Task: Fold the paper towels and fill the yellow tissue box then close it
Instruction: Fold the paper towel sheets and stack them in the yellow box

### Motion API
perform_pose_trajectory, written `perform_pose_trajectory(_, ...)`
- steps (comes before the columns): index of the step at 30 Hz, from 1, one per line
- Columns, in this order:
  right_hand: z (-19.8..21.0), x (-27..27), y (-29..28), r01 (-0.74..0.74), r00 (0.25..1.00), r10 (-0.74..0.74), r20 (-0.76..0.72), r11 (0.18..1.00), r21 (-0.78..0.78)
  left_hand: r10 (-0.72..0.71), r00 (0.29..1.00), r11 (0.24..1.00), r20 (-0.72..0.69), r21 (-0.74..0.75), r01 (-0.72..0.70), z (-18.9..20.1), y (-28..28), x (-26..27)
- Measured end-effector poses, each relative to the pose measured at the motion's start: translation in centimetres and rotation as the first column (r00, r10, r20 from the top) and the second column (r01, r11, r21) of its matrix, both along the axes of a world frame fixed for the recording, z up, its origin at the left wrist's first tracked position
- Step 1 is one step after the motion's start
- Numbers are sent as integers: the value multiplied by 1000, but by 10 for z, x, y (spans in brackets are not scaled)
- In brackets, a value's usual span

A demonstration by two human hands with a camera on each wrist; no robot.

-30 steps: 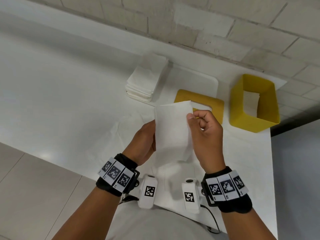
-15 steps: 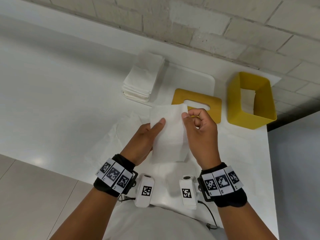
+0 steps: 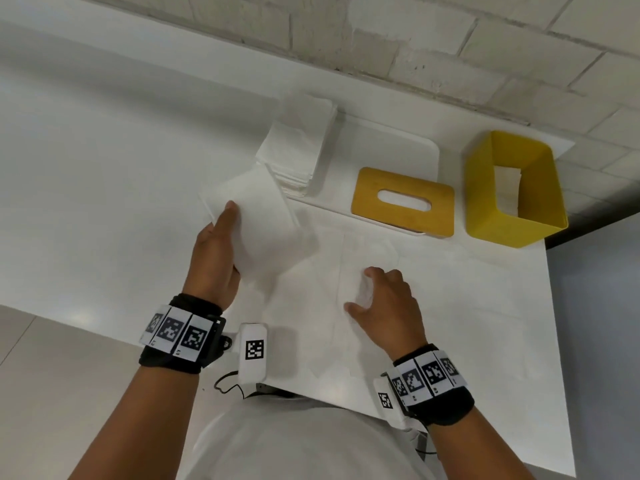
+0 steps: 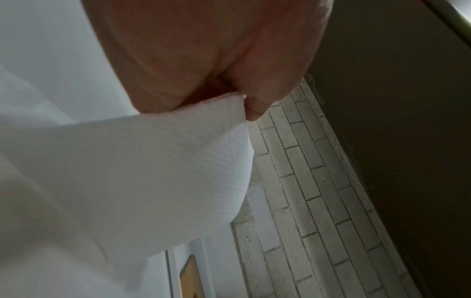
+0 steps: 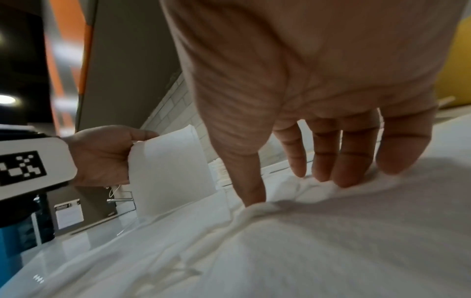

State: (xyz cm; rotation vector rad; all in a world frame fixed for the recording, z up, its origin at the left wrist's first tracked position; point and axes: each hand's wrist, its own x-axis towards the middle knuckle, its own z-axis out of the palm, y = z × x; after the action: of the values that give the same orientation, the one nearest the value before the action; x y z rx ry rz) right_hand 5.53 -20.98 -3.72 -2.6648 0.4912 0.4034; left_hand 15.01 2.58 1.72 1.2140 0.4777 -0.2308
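White tabletop (image 3: 104, 188), and your left hand (image 3: 214, 261) pinches a folded towel (image 3: 256, 216) beside the stack (image 3: 298, 150); your right hand (image 3: 384, 303) bunches a flat sheet (image 3: 467, 299). Yellow box (image 3: 512, 188) stands open, far right. Grab carelessly and that sheet creases crooked.

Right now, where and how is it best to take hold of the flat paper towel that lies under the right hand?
Probably at the small ridge that the right hand is bunching up. The unfolded paper towel lies flat on the table, so no edge stands free. Come from above, thumb and fingertips pinching the raised fold, then lift.
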Motion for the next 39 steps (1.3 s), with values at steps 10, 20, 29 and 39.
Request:
perform_pose_trajectory(10, -1, 8, 12, 259, 964, -266, 2, 940, 224, -155, 988, 988, -9, 18, 155, -8, 10, -9)
perform_pose_trajectory(20, -2, 13, 12, 359, 877, -479, 44, 712, 604, -268, 963, 955, -21, 124, 269, -10, 3, -15)
perform_pose_trajectory(29, 9, 9, -20, 359, 851, -524, -25, 547, 756, -263, 965, 955, -15, 138, 263, -4, -19, -20)
perform_pose_trajectory(39, 7, 12, -51, 338, 881, -470, -55, 543, 768, -267, 964, 952, 1, 153, 263, -2, -54, -31)
